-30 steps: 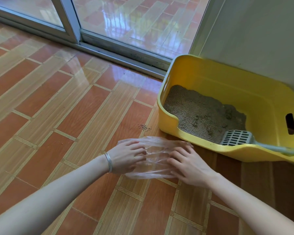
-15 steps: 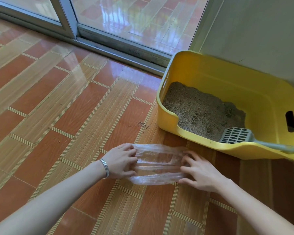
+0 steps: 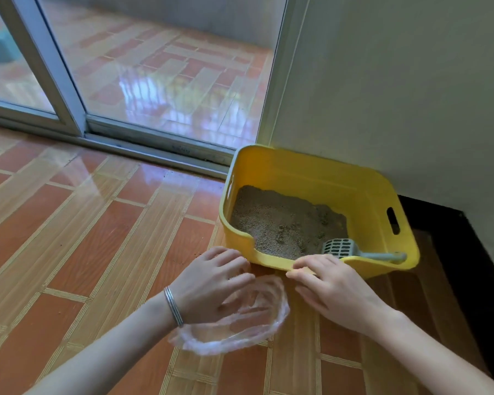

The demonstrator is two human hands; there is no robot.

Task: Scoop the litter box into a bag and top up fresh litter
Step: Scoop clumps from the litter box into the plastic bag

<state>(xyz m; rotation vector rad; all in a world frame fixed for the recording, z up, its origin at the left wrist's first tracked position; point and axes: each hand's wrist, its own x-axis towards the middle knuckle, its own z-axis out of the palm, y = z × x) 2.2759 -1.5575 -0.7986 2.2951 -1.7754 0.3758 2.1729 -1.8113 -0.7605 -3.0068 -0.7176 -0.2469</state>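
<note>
Tiled floor [image 3: 77, 240] by a sliding glass door [image 3: 160, 69], yellow litter box [image 3: 320, 178] against the wall, grey scoop [image 3: 342, 248] resting in the litter [image 3: 280, 223], left hand [image 3: 211, 286] inside a clear plastic bag [image 3: 240, 334] (mouth spread wide), right hand [image 3: 334, 289] at the box's near rim.

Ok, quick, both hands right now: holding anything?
Left hand: fingers spread inside the clear plastic bag, opening it.
Right hand: fingers curled at the bag's edge; grip unclear.

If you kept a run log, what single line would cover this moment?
phase: opening bag | left hand: inside clear plastic bag | right hand: at bag rim | scoop: untouched in yellow litter box
</note>
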